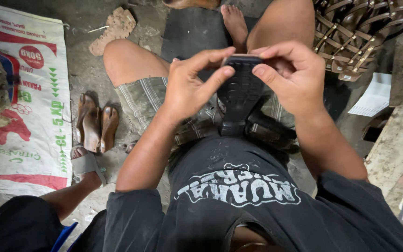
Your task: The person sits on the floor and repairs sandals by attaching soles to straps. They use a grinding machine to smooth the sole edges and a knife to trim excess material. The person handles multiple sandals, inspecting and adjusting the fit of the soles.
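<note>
A seated person's left hand [187, 86] and right hand [292, 77] pinch the toe end of a black sandal sole [241, 91] propped upright on the lap; tread side up, it carries no visible straps; strapped sandals [360, 37] lie piled nearby, suggesting assembly remains.

A black rubber sandal sole [241, 91] (ridged tread facing up) stands upright over the lap.

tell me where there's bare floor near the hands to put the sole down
Bare floor lies between the printed sack and the left knee, above the brown sandal pair. The dark mat by the bare foot is also free. The right is crowded: strapped sandals, paper. Both hands grip the black sole.
</note>
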